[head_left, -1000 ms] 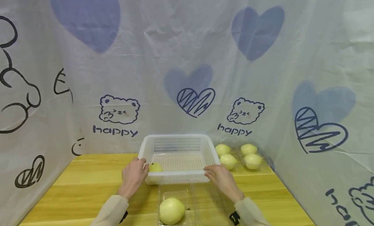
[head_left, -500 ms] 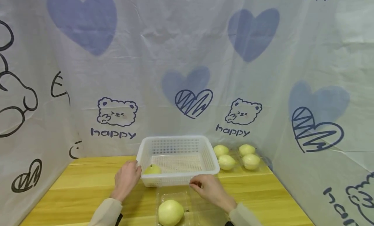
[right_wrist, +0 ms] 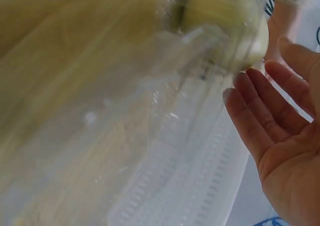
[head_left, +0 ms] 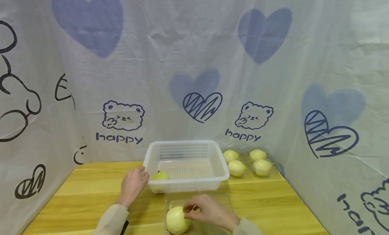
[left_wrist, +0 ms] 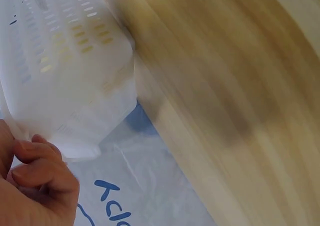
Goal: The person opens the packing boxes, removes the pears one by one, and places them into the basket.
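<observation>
In the head view, my left hand [head_left: 133, 185] is at the left front corner of a white plastic basket [head_left: 188, 185]. Its curled fingers [left_wrist: 40, 168] pinch the basket rim in the left wrist view. A single yellow-green pear [head_left: 159, 175] lies in the basket's front left corner. Nearer to me, another pear [head_left: 176, 222] sits in the left half of an unfolded clear plastic clamshell box [head_left: 220, 202]. My right hand [head_left: 212, 213] reaches over this box, fingertips right at the pear's upper side. The right wrist view shows those fingers [right_wrist: 255, 118] extended and loosely bent.
Right of the basket, several pears [head_left: 237, 168] sit in pairs in clear boxes at the back of the wooden table [head_left: 267, 201]. A white curtain [head_left: 164, 93] printed with hearts and bears hangs behind and along both sides.
My right hand has left the basket's front rim and moved toward me to the pear in the clamshell box. The left hand has shifted slightly down along the basket's left side.
</observation>
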The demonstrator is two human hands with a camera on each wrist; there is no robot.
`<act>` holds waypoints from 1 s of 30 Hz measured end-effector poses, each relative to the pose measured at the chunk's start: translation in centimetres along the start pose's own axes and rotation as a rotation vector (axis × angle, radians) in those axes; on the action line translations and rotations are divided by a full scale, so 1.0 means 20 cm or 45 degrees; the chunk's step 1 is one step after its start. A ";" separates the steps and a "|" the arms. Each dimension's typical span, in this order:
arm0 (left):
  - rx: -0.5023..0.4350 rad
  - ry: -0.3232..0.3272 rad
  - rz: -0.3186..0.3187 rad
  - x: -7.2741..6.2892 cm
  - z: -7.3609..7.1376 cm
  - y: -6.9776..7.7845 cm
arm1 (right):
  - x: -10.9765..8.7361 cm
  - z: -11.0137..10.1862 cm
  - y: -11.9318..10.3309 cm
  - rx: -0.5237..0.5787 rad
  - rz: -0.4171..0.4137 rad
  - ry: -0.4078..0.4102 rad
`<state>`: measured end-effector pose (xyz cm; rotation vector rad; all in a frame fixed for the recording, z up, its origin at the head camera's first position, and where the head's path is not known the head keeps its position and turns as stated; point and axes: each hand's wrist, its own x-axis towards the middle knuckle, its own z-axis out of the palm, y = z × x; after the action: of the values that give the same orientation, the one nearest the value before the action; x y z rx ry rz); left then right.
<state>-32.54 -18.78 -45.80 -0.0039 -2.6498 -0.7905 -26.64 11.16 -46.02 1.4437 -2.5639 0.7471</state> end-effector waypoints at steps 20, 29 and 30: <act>0.057 -0.061 0.030 0.03 -0.02 0.02 | 0.05 0.10 -0.01 -0.093 0.090 -0.275; 0.093 -0.091 0.030 0.03 -0.04 0.04 | 0.07 0.12 0.01 -0.077 0.141 -0.284; 0.096 -0.093 0.031 0.03 -0.04 0.04 | 0.06 0.12 0.02 -0.079 0.145 -0.270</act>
<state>-32.75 -18.53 -44.45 -0.0461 -2.7410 -0.6950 -27.26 9.20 -47.87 1.4401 -2.8199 0.5481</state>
